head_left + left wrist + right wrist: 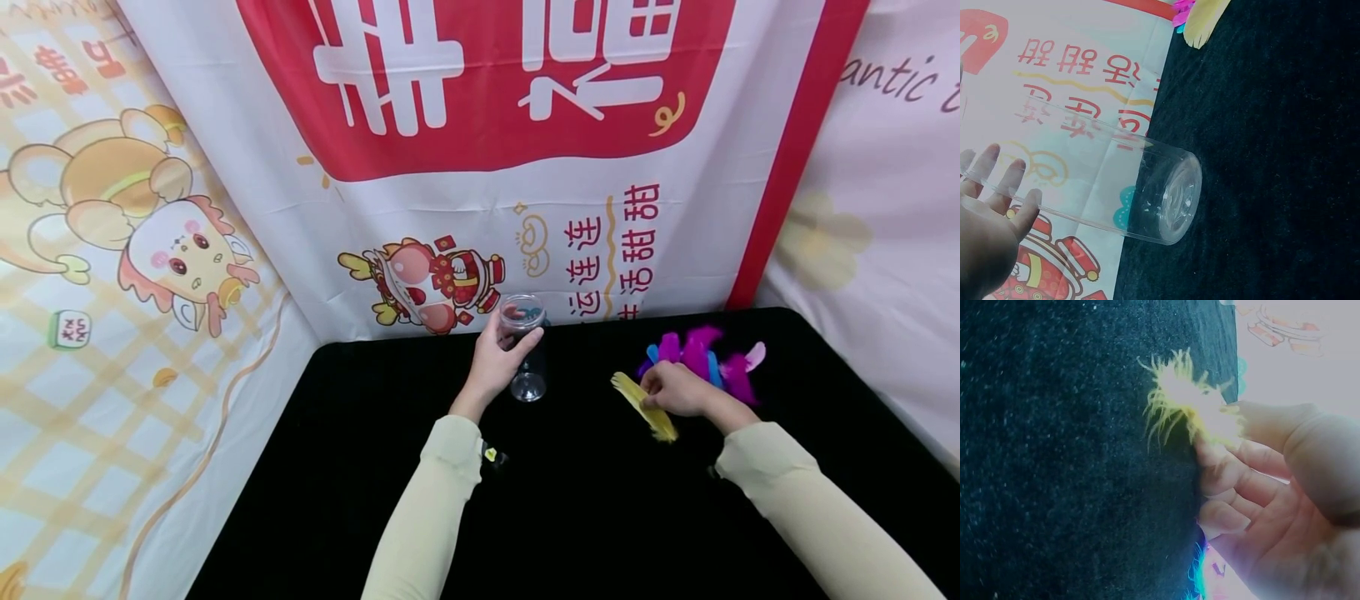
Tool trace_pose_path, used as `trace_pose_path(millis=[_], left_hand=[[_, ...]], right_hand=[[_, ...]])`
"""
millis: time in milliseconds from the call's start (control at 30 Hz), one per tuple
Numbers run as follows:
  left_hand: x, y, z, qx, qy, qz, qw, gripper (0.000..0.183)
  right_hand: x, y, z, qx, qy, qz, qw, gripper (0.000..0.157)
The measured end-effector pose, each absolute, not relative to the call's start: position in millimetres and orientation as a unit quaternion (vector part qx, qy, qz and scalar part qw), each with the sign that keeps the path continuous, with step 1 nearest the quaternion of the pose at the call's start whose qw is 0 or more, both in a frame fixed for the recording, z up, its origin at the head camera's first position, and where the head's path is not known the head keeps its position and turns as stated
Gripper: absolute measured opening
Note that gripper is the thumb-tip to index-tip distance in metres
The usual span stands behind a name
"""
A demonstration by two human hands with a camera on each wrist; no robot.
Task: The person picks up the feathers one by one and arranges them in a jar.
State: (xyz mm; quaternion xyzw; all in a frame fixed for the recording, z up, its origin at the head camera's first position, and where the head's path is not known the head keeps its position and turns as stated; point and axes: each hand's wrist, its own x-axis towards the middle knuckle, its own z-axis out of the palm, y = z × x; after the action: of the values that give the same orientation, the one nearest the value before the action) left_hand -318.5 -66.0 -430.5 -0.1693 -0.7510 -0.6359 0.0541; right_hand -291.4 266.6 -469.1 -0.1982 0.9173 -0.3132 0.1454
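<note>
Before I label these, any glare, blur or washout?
Head: black cloth tabletop nearly textureless. Left wrist: milky haze across the white printed backdrop, glints on the base of the clear cylindrical plastic jar. Right wrist: long yellow feather overexposed, backdrop washed out.

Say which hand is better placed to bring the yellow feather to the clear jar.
Likely the right hand: it pinches the yellow feather, while the left hand grips the clear jar.
</note>
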Motion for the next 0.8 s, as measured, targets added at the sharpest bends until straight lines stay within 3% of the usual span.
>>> trace_pose_path(millis=[400, 800], left_hand=[[-318.8, -65.7, -432.4, -0.158, -0.763, -0.624, 0.065, 0.062], [-320.7, -66.0, -434.8, -0.163, -0.763, -0.623, 0.064, 0.061]], right_hand=[[-289.3, 261.1, -471.2, -0.189, 0.911, -0.337, 0.144, 0.006], [-283.7, 254.9, -460.3, -0.192, 0.893, -0.378, 0.152, 0.008]])
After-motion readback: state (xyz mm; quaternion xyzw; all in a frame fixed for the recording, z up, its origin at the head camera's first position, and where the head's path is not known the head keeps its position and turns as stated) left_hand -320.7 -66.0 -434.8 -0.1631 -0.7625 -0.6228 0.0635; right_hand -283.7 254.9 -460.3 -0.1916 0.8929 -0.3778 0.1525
